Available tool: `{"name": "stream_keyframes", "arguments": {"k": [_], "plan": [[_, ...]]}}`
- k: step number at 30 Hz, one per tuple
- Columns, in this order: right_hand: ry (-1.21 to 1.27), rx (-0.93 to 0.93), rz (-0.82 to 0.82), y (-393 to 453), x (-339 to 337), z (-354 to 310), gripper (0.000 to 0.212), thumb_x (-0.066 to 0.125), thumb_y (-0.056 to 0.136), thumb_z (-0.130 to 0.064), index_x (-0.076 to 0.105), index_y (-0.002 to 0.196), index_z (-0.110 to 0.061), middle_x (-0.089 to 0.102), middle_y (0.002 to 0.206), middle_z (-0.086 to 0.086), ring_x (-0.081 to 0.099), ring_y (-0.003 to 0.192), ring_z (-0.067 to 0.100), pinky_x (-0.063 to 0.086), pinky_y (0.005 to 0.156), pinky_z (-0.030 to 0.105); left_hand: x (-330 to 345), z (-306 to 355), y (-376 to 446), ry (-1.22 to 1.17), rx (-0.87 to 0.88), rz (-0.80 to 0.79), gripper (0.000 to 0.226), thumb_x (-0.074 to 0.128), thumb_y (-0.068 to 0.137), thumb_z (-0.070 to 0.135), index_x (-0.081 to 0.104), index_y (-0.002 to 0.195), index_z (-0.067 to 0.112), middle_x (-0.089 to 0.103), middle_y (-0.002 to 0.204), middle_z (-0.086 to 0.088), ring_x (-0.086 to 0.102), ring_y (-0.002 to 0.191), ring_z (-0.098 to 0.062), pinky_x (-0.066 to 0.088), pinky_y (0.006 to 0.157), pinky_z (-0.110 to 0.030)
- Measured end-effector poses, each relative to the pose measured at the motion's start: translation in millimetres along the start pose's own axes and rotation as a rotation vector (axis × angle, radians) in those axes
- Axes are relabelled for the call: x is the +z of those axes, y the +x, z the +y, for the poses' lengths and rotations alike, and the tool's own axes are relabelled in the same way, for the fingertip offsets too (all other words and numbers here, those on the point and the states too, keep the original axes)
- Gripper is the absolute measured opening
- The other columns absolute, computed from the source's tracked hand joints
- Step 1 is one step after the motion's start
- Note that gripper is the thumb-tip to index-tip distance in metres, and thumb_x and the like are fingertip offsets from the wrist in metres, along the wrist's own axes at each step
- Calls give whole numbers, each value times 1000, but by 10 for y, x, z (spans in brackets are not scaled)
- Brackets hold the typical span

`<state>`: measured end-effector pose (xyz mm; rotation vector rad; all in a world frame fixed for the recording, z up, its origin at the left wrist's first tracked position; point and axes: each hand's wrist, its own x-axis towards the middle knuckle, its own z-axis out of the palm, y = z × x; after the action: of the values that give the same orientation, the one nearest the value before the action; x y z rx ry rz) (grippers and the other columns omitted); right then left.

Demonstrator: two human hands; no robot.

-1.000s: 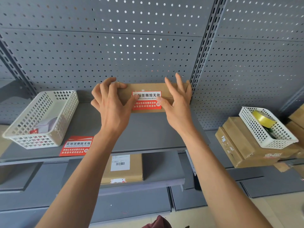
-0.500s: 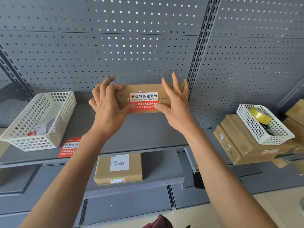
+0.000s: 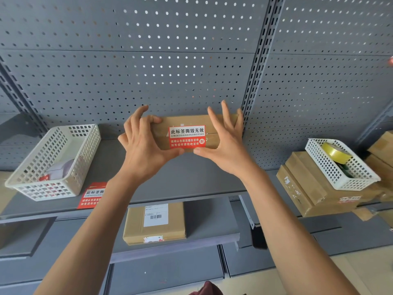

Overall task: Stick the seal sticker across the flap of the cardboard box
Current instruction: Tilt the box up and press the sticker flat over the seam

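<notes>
A flat brown cardboard box stands on the grey shelf against the pegboard. A red and white seal sticker lies flat on its front, spanning the flap seam. My left hand grips the box's left end, fingers curled over the top and thumb under the sticker's lower edge. My right hand holds the right end, fingers spread upward over the box and thumb tip at the bottom edge beside the left thumb.
A white basket with label rolls sits at the left, a spare red sticker sheet in front of it. Another sealed box lies on the lower shelf. At the right, a basket holding yellow tape rests on stacked boxes.
Both thumbs have slid from the sticker's side edges down to its lower edge and now nearly meet under it. The box and sticker stay in place.
</notes>
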<state>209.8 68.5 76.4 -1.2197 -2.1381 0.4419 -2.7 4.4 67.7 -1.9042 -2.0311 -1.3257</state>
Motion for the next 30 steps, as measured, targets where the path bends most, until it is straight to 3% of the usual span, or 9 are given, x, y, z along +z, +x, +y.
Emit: {"name": "stream_keyframes", "arguments": {"k": [5, 10, 19, 25, 30], "plan": [[-56, 18, 112, 26, 133, -67, 106, 75, 73, -62, 19, 159, -32, -8, 169, -4, -22, 150, 40, 8, 120, 57, 82, 86, -7, 31, -41, 54, 101, 82, 51, 75, 46, 125, 18, 27, 158, 1, 22, 145, -22, 19, 103, -41], [-87, 18, 147, 32, 183, -42, 106, 76, 73, -63, 22, 158, -32, -1, 169, -1, -14, 151, 43, 12, 119, 58, 135, 81, -4, 63, -49, 76, 98, 88, 53, 68, 46, 124, 16, 28, 159, -2, 24, 145, -25, 22, 104, -45], [-48, 9, 123, 48, 137, 8, 96, 81, 77, -46, 28, 156, -34, 4, 168, -8, -7, 151, 40, 15, 119, 55, 72, -30, 25, 53, 14, 23, 85, 90, 62, 54, 45, 125, 18, 29, 158, -1, 24, 142, -25, 25, 101, -45], [-35, 33, 98, 30, 58, -19, 90, 80, 80, -39, 30, 155, -39, 4, 167, -16, -3, 152, 34, 35, 107, 52, 28, -68, 55, 42, 37, 9, 81, 90, 63, 48, 48, 126, 17, 34, 155, -1, 26, 139, -23, 22, 95, -39], [-49, 39, 70, 26, -5, -31, 87, 80, 82, -33, 31, 153, -41, 8, 166, -18, -1, 151, 30, 34, 109, 53, 13, -84, 67, 32, 45, -4, 79, 92, 64, 44, 49, 125, 18, 37, 152, 4, 27, 137, -22, 23, 94, -37]]}}
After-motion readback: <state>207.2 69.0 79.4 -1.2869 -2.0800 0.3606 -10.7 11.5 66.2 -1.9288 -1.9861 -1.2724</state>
